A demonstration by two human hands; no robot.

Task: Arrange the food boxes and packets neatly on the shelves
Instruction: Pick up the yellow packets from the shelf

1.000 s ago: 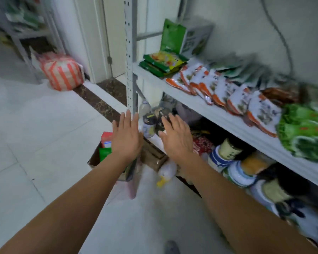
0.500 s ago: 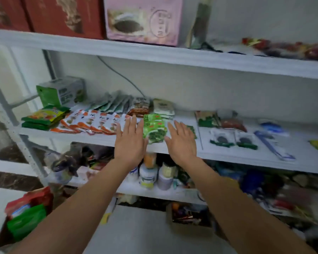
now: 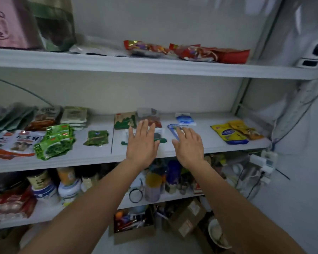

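Shelving (image 3: 154, 66) now fills the view, the gaze having lifted; left hand (image 3: 142, 143) and right hand (image 3: 188, 146), both flat and empty, have reached the front edge of the middle shelf (image 3: 218, 150), above loose packets (image 3: 162, 140), probably to straighten them.

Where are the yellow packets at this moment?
Head view: the yellow packets lie at the right end of the middle shelf, right of the right hand and the blue-and-white packet.
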